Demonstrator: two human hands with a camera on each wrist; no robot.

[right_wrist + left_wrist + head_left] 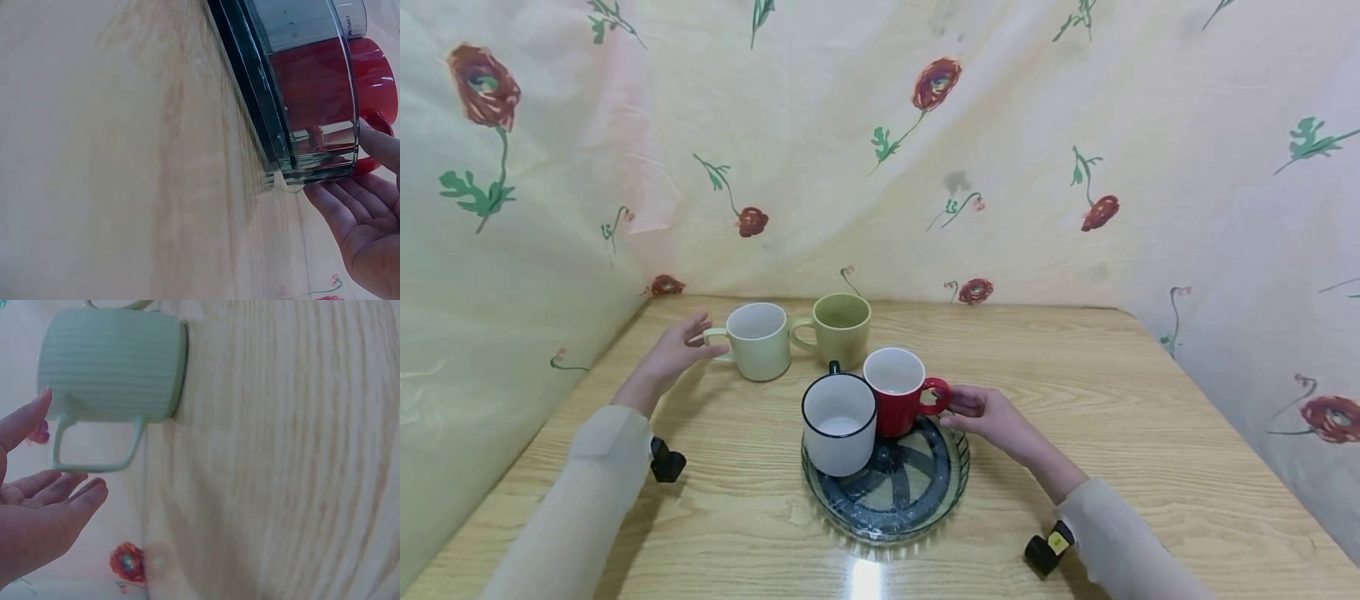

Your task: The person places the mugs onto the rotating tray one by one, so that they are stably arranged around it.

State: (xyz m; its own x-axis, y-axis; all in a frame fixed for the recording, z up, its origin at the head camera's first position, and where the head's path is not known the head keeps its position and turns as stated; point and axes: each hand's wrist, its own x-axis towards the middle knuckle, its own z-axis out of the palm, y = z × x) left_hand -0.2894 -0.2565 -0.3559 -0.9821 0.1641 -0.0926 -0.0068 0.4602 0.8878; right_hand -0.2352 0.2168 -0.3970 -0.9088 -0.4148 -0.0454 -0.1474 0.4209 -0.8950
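At the back left, my left hand (676,352) reaches to the handle of a pale green mug (762,358). In the left wrist view, the thumb and fingers stand apart on either side of that handle (94,467). My right hand (992,415) is at the handle of a red mug (895,412), fingers fairly straight; in the right wrist view the thumb (380,149) overlaps the handle. The red mug and a white mug (838,446) with a black rim stand upright in a round glass dish (958,492). Whether the right fingers touch the handle is unclear.
An olive green mug (844,340) stands at the back, just right of the pale green one, its handle pointing left. The wooden table (1112,417) ends at a flowered cloth (1015,150) hanging behind and along both sides.
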